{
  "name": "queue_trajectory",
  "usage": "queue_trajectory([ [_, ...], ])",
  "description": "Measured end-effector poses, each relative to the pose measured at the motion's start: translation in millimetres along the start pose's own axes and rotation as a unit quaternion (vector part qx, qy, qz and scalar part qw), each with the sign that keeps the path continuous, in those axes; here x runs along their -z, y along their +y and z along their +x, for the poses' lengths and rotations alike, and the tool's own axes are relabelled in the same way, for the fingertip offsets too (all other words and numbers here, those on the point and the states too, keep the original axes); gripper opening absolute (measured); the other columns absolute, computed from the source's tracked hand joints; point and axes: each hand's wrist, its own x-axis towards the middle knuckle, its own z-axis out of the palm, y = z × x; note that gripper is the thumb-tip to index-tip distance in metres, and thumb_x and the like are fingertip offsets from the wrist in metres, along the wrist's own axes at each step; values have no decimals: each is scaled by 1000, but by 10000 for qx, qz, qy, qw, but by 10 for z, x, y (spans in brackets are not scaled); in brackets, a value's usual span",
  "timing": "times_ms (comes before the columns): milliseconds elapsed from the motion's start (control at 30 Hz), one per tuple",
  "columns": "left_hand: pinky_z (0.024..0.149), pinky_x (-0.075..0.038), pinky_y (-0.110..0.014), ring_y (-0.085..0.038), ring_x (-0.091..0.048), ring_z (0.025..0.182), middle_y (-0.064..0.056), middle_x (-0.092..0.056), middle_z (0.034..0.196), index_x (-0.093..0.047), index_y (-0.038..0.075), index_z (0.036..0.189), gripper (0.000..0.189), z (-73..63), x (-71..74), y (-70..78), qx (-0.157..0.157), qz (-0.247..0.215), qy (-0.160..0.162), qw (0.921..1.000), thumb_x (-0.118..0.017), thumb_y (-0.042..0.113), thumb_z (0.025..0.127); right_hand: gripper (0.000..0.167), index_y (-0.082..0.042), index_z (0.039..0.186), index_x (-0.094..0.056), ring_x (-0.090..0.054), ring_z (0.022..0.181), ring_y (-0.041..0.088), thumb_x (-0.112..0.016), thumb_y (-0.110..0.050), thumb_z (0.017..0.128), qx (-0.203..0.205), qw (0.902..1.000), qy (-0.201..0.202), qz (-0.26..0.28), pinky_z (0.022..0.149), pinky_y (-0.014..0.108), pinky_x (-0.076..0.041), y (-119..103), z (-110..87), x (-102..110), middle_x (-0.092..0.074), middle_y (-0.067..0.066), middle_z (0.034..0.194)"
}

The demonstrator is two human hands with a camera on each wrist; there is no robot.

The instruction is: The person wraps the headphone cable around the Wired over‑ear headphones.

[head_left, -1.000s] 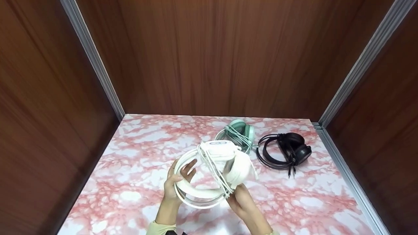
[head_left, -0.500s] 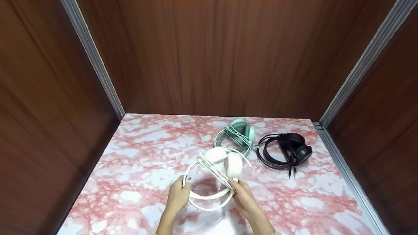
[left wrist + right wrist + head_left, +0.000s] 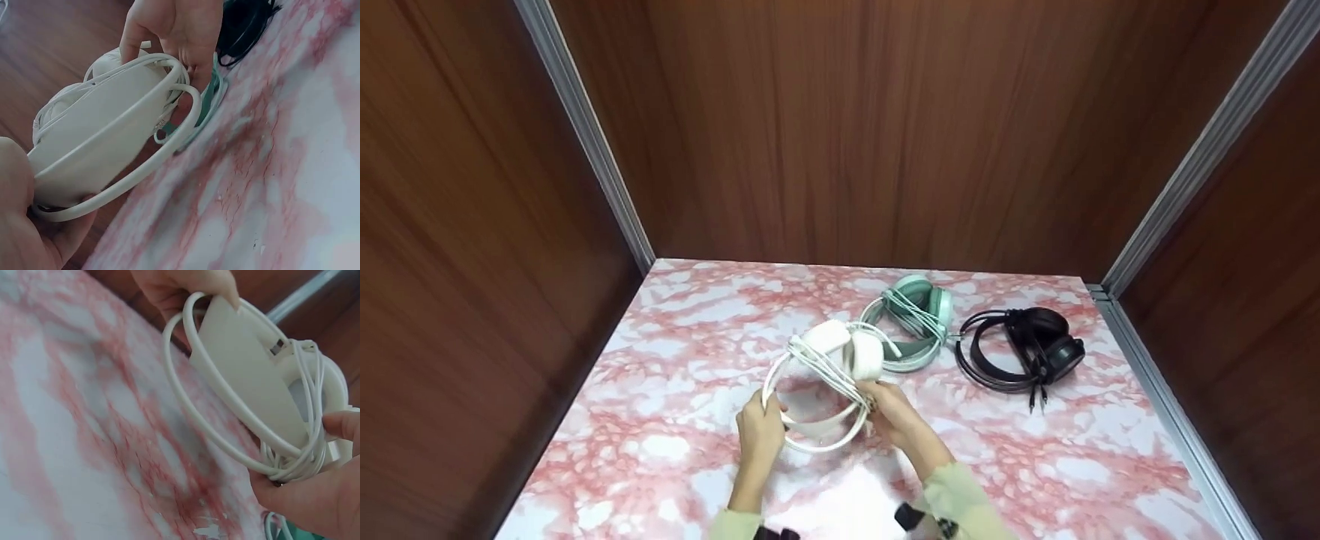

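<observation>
A pair of white headphones [image 3: 826, 337] with its white cable wound across the ear cups is held between both hands, over the front middle of the marbled table [image 3: 660, 450]. The left hand [image 3: 761, 427] grips the left side of the headband, its thumb on the near face. On the opposite side, the right hand [image 3: 891, 409] pinches the band where the cable loops bunch up. In the right wrist view the cable coils [image 3: 312, 455] run close beside the right thumb. From the left wrist view, the wide inner band [image 3: 107, 129] and two thin outer hoops show between the hands.
Green headphones [image 3: 911, 352] lie just behind the white pair, partly overlapped by it in the head view. Black headphones [image 3: 1020, 349] lie farther right, their plugs pointing toward the front. Brown wood-grain panels [image 3: 840, 135] with metal corner strips enclose the table's back and sides.
The white headphones have been lowered and moved away from the head camera, then slightly left. The left hand has gone from loosely spread fingers to gripping the band. The other headphones stay put.
</observation>
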Motion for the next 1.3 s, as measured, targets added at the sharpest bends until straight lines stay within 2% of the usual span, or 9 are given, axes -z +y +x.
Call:
queue_trajectory([
  [133,52,-49,-32,-20,-61,48,-3,-60,55,-65,3,73,34,169,-41,-151,448,-110,129,9989,-46,16,98,12,-5,93,-62,-55,75,11,-58,-16,92,86,9994,182,-289,78,32,-47,90,255,-24,-57,0,81],
  [233,57,-48,-34,-23,-62,53,-2,-59,51,-65,2,70,37,283,-87,-209,693,-100,197,9973,-47,18,98,22,1,102,-61,-57,75,12,-59,-19,91,250,9978,211,-572,73,29,-50,184,471,57,-58,2,83],
  [333,64,-47,-40,-26,-62,62,-5,-60,55,-65,0,69,38,397,-151,-254,881,-29,308,9956,-47,19,97,33,10,112,-55,-62,82,15,-58,-16,91,391,9976,95,-569,83,33,-52,193,584,132,-62,8,91],
  [500,70,-46,-46,-31,-60,72,-12,-62,66,-60,3,66,39,534,-254,-354,1228,4,322,9919,-47,23,97,35,15,118,-46,-61,97,21,-52,-6,92,258,9982,247,-485,96,41,-46,-2,412,51,-61,15,103],
  [767,74,-44,-53,-39,-61,89,-22,-66,89,-59,5,71,36,652,-327,-457,1806,252,357,9826,-45,27,96,47,12,136,-36,-63,102,29,-50,-10,96,-174,9944,593,-856,92,42,-49,-114,196,187,-53,29,127],
  [900,72,-44,-52,-40,-62,90,-21,-67,91,-65,3,80,40,713,-286,-482,1954,463,296,9792,-42,31,97,40,12,129,-44,-68,89,24,-48,-12,97,-22,9950,590,-804,78,33,-53,-156,120,334,-63,22,109],
  [1033,67,-43,-51,-41,-62,86,-18,-67,92,-66,7,85,36,729,-223,-517,2048,1133,244,9719,-45,35,94,32,8,119,-49,-66,78,19,-50,-14,96,18,9941,726,-809,68,28,-51,-155,53,468,-63,8,90],
  [1167,70,-43,-52,-43,-58,87,-21,-61,98,-66,3,92,35,704,-177,-558,1843,1757,235,9668,-54,35,88,28,8,117,-50,-63,71,17,-51,-12,97,-68,9940,836,-709,66,29,-50,-142,5,555,-61,7,85],
  [1300,78,-42,-54,-46,-54,92,-25,-55,105,-61,-5,104,45,670,-163,-583,1665,1938,80,9668,-56,37,88,23,7,111,-52,-62,68,16,-51,-11,97,23,9922,984,-764,66,29,-50,-158,-15,605,-61,6,83],
])
